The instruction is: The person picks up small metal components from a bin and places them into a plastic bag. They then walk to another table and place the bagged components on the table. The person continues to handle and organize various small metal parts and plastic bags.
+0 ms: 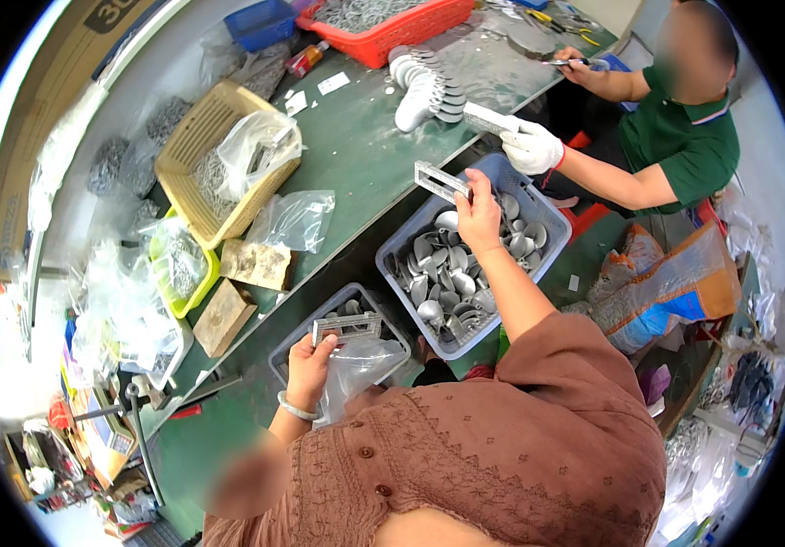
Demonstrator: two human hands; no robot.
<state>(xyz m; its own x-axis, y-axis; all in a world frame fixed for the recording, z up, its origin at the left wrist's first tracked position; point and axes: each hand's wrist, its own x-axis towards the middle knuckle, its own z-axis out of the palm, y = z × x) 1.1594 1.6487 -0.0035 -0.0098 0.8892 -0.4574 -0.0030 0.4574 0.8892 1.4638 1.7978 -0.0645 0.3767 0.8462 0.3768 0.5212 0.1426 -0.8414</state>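
Cannot make out a co-worker's face (697, 56), blurred, nor the grey pieces (214, 178) (too small to tell) in the tan basket (215, 109), part-hidden by a clear bag (258, 148). Can see only part of the red basket (383, 46), cut off by the upper edge, and of the left hand (307, 366), partly behind its metal frame (363, 321).

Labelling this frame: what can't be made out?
- Head view: floor of larger crate, hidden by piled metal discs.
- Head view: inside of smaller bin, partly behind left hand, metal frame and plastic bag.
- Head view: far side of red basket, cut by upper edge.
- Head view: co-worker's slim item, too small.
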